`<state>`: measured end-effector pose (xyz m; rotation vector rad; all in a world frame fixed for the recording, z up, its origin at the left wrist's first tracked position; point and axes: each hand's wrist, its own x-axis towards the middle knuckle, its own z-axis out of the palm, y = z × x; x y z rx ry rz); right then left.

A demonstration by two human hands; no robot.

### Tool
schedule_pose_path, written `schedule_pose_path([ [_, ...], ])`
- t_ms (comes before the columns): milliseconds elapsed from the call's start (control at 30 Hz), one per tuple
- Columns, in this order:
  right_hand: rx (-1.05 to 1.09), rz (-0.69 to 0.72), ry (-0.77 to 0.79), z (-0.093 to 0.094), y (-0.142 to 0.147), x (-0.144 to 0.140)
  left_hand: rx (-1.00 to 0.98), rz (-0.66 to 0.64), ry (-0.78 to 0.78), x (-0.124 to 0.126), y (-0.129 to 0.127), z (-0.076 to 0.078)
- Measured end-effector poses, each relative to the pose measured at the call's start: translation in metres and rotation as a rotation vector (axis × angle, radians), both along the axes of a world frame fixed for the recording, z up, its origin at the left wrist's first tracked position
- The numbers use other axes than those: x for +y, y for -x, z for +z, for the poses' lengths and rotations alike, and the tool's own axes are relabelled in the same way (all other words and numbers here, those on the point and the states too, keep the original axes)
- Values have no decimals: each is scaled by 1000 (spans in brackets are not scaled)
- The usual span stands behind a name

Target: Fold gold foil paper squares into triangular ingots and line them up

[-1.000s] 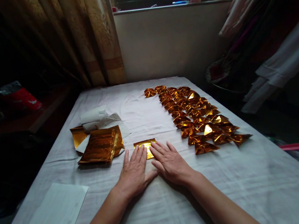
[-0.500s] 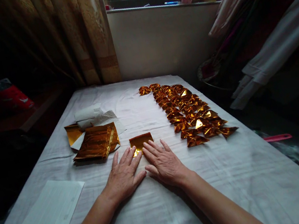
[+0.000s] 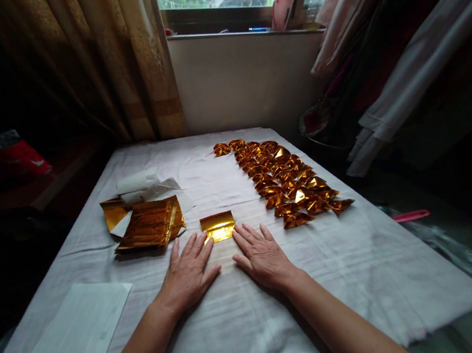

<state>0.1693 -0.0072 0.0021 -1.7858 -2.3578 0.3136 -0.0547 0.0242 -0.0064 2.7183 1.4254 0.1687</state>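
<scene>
A small folded sheet of gold foil paper (image 3: 218, 227) lies flat in front of me, its near part shining brightly. My left hand (image 3: 188, 270) rests palm down with fingers stretched, its fingertips at the sheet's near left corner. At the near right corner are the fingertips of my right hand (image 3: 261, 254), also flat and spread. To the left sits a stack of gold foil sheets (image 3: 146, 225). Several folded gold foil pieces, shaped like ingots (image 3: 284, 177), stand in rows on the right.
The white cloth (image 3: 351, 290) covers the table. Crumpled white paper (image 3: 140, 181) lies behind the stack, and a long pale sheet (image 3: 66, 352) is at the near left. A pink handle (image 3: 412, 216) shows past the right edge. Clothes (image 3: 417, 65) hang at the right.
My hands have moved apart, outward along the small foil sheet, uncovering more of it. The camera view has tilted up and shifted slightly.
</scene>
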Motion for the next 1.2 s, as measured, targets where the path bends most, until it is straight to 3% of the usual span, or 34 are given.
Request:
schedule_pose_path([
  [200, 18, -6, -2, 3, 2, -1, 11, 55, -83, -8, 14, -1],
  [367, 22, -3, -3, 0, 2, 0, -40, 70, -204, -8, -7, 4],
  [500, 42, -1, -10, 0, 2, 1, -16, -38, -81, 7, -40, 11],
  [600, 63, 1, -14, -1, 1, 1, 39, -41, 48, 19, -50, 13],
  [833, 76, 1, -34, -4, 0, 1, 48, -78, 61, 18, -19, 0],
  [967, 55, -14, -36, 4, 2, 3, 28, -91, 19, 14, -4, -1],
  [1200, -9, 54, -62, 29, -1, 35, -103, -75, -154, 24, -19, 15],
])
